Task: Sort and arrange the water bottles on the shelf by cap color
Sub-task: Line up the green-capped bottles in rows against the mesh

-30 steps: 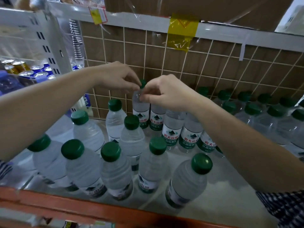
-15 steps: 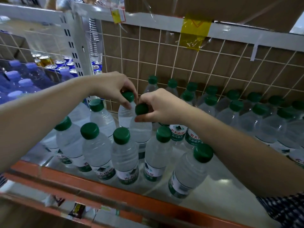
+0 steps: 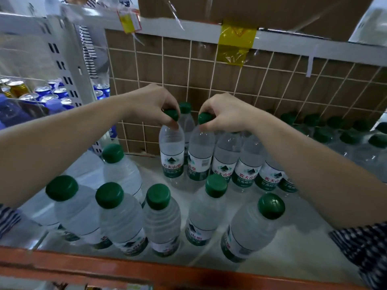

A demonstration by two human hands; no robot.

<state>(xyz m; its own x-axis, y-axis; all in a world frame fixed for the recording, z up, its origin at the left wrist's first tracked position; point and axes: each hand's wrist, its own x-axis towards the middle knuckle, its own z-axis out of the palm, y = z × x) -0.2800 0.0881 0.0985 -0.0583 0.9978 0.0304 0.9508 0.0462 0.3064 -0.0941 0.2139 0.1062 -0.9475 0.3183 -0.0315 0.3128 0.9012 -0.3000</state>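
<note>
My left hand grips the green cap of one clear water bottle. My right hand grips the green cap of a second bottle right beside it. Both bottles stand upright at the left end of a row of green-capped bottles near the back of the shelf. Several more green-capped bottles stand loosely along the front. Another group with green caps fills the back right, in shadow.
A wire grid over brown board closes the back. An orange rail runs along the shelf's front edge. A white upright post divides off the left bay, which holds blue-capped bottles and cans. A cardboard box sits overhead.
Both hands have carried their bottles from the front cluster toward the back. The two bottles now stand side by side at the left end of the back row.
</note>
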